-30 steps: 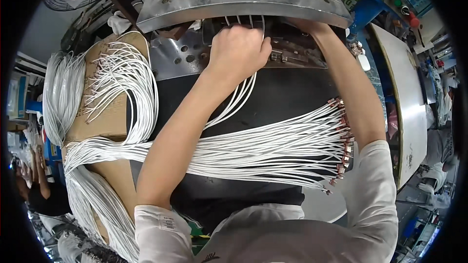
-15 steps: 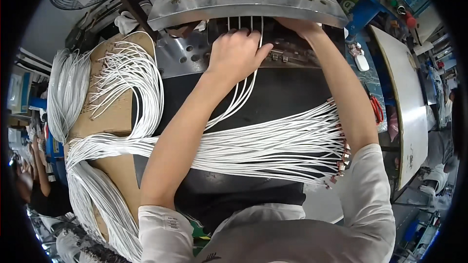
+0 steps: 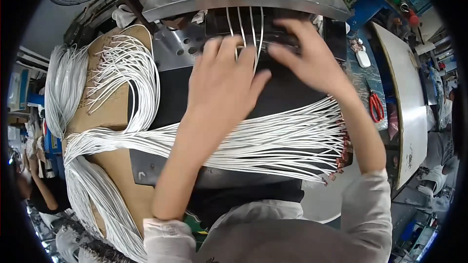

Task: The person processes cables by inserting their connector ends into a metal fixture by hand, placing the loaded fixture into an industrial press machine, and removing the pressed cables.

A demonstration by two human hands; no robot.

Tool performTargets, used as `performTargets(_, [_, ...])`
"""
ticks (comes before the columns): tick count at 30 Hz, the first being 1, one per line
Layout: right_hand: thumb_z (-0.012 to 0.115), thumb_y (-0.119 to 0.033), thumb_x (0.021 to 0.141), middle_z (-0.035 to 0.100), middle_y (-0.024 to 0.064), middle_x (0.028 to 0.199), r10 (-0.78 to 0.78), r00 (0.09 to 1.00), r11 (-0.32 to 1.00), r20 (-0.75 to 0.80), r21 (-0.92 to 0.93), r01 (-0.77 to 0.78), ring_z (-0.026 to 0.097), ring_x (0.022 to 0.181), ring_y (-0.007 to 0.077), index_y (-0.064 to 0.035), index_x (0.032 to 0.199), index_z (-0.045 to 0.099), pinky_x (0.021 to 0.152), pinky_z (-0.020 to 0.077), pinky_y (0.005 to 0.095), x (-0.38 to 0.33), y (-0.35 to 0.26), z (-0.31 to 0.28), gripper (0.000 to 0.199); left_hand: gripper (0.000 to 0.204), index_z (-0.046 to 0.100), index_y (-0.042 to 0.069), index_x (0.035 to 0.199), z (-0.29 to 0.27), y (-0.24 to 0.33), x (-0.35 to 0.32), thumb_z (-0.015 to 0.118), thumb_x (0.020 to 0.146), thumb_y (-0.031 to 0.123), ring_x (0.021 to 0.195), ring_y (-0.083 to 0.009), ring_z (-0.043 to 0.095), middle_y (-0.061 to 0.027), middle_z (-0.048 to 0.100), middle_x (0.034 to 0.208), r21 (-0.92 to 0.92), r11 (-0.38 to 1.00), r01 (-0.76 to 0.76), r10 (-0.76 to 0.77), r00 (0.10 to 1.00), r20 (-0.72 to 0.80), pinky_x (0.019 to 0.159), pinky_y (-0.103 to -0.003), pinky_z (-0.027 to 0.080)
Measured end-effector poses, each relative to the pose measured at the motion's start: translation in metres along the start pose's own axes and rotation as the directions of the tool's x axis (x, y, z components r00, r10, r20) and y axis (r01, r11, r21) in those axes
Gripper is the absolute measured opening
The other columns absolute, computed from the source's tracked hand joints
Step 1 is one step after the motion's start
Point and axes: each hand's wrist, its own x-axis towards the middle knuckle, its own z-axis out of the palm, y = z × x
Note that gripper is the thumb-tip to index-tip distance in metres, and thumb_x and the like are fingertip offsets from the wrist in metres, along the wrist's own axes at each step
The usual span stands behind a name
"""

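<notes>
Several white cables (image 3: 252, 24) run down from under a metal press plate (image 3: 243, 4). My left hand (image 3: 219, 75) lies over their lower lengths, blurred by motion, its thumb standing away from the fingers. It looks open, though whether a finger hooks a cable is hidden. To the right of these cables, my right hand (image 3: 314, 58) hovers in front of the press with fingers and thumb apart, holding nothing. Below both hands a thick bundle of white cables (image 3: 273, 141) stretches across a black work surface (image 3: 165, 90), its right ends tipped with small reddish-brown and metallic connectors (image 3: 343, 151).
More white cable bundles (image 3: 66, 92) lie on brown cardboard (image 3: 114, 117) at the left. Red-handled scissors (image 3: 375, 106) and a white mouse-shaped object (image 3: 363, 59) rest on a side table at right. Beyond stands a pale board (image 3: 407, 117). Another person's arm (image 3: 44, 185) shows at far left.
Both hands have drawn back from the press toward me. My right hand, partly hidden under the plate before, is now out in view with its fingers spread.
</notes>
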Motion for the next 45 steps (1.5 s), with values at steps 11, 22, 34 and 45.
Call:
performTargets(11, [0.065, -0.036, 0.098, 0.060, 0.0086, 0.133, 0.503, 0.658, -0.203, 0.560, 0.817, -0.540, 0.059, 0.119, 0.0235, -0.0056, 0.145, 0.047, 0.097, 0.0495, 0.0390, -0.392, 0.004, 0.088, 0.059, 0.069, 0.040, 0.002, 0.150, -0.034, 0.053, -0.316, 0.058, 0.101, 0.047, 0.131, -0.0293, 0.051, -0.0170, 0.052, 0.144, -0.627, -0.587, 0.512, -0.389, 0.501, 0.773, 0.109, -0.041, 0.041])
performTargets(22, [0.040, -0.061, 0.101, 0.050, 0.0034, 0.150, 0.540, 0.781, -0.308, 0.315, 0.937, -0.165, 0.046, 0.138, 0.0258, -0.0106, 0.149, 0.045, 0.117, 0.0335, 0.0453, -0.393, 0.031, 0.138, 0.069, 0.064, 0.027, 0.006, 0.158, 0.013, 0.053, -0.350, 0.037, 0.108, 0.046, 0.143, -0.0248, 0.038, -0.0076, 0.036, 0.159, -0.720, -0.427, 0.547, -0.791, 0.161, 0.591, 0.116, -0.040, 0.033])
performTargets(34, [0.053, -0.042, 0.102, 0.052, 0.0099, 0.145, 0.214, 0.730, -0.437, 0.649, 0.732, -0.523, 0.053, 0.129, 0.0242, -0.0048, 0.145, 0.047, 0.109, 0.0407, 0.0418, -0.340, -0.014, 0.112, 0.058, 0.047, 0.061, -0.001, 0.132, -0.062, 0.032, -0.265, 0.049, 0.107, 0.037, 0.103, -0.0228, 0.068, -0.0116, 0.074, 0.106, -0.053, -0.331, 0.942, -0.036, 0.043, 0.998, 0.089, -0.036, 0.054])
performTargets(45, [0.082, -0.056, 0.066, 0.043, 0.0168, 0.152, -0.129, 0.835, 0.865, 0.536, -0.351, 0.359, 0.040, 0.142, 0.0346, -0.0097, 0.146, 0.048, 0.116, 0.0230, 0.0624, -0.137, -0.064, -0.042, 0.097, 0.030, 0.064, -0.002, 0.122, -0.007, 0.003, -0.059, 0.055, 0.094, 0.007, 0.114, -0.0329, 0.065, -0.0186, 0.067, 0.125, -0.263, 0.957, -0.126, 0.227, 0.886, 0.404, 0.098, -0.042, 0.052])
